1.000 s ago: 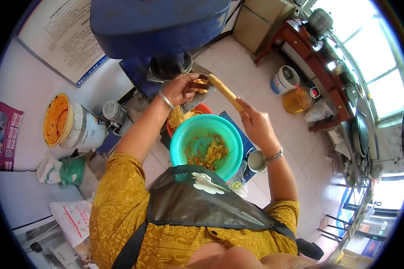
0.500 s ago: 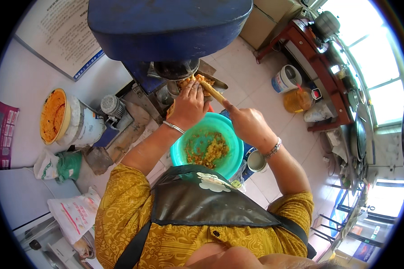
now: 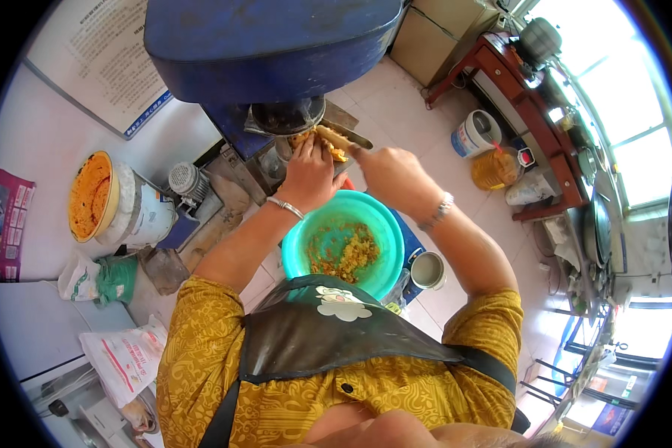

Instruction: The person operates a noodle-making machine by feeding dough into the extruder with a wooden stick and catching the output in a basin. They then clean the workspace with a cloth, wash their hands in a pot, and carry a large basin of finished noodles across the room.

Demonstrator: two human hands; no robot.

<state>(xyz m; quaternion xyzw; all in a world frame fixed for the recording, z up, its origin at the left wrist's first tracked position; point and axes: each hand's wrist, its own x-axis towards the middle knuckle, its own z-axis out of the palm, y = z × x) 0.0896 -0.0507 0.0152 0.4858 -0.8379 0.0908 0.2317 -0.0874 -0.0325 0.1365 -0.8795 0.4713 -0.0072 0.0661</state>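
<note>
In the head view, my right hand (image 3: 397, 178) is closed around the end of a wooden stick (image 3: 331, 136), which points up and left toward the dark round mouth (image 3: 287, 118) of a blue machine (image 3: 269, 52). My left hand (image 3: 310, 176) reaches to the same spot, its fingers stretched out over orange-yellow food pieces (image 3: 339, 154) on a metal tray below the mouth. The fingertips partly hide the food. Below both hands stands a turquoise bowl (image 3: 294, 257) with crumbly yellow-orange food (image 3: 357, 254) in it.
Left of me, a yellow basin (image 3: 115, 196) of orange mash sits on a white bucket (image 3: 153, 213), near a small motor (image 3: 189, 179). Right of the bowl is a small pail (image 3: 428, 270). Farther right are a white bucket (image 3: 476, 134), an oil jug (image 3: 496, 169) and a red-brown table (image 3: 534, 112).
My right hand has moved up and slightly left, and the stick has shifted with it toward the machine's mouth. My left hand stays at the food, with only a slight shift.
</note>
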